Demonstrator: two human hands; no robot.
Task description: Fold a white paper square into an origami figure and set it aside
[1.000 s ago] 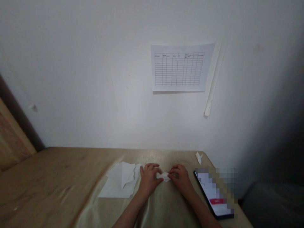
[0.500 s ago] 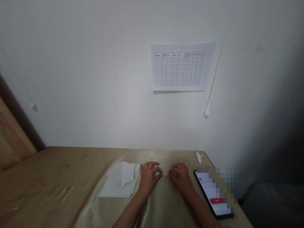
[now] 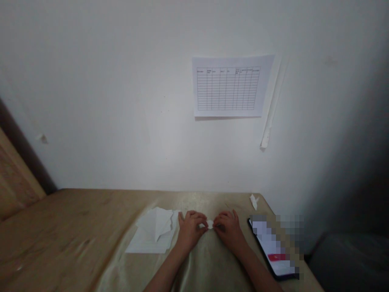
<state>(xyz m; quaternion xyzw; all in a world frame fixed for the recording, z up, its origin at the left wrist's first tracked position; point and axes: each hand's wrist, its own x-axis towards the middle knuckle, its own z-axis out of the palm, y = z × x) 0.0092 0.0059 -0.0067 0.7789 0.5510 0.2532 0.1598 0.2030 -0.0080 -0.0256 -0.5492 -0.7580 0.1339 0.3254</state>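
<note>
My left hand [image 3: 191,228] and my right hand [image 3: 228,228] rest close together on the tan table [image 3: 75,227]. Both pinch a small folded piece of white paper [image 3: 210,224] between their fingertips, and only a small bit of it shows between them. Left of my left hand lies a pile of white paper sheets [image 3: 154,234], one of them folded into a point.
A phone [image 3: 273,251] with a lit screen lies on the table at the right, near the edge. A tiny folded paper figure [image 3: 254,200] sits at the far right corner by the wall. A ruled sheet [image 3: 232,86] is stuck on the white wall.
My hands have drawn closer together and the white piece between them now shows smaller than a second ago, more covered by my fingers.
</note>
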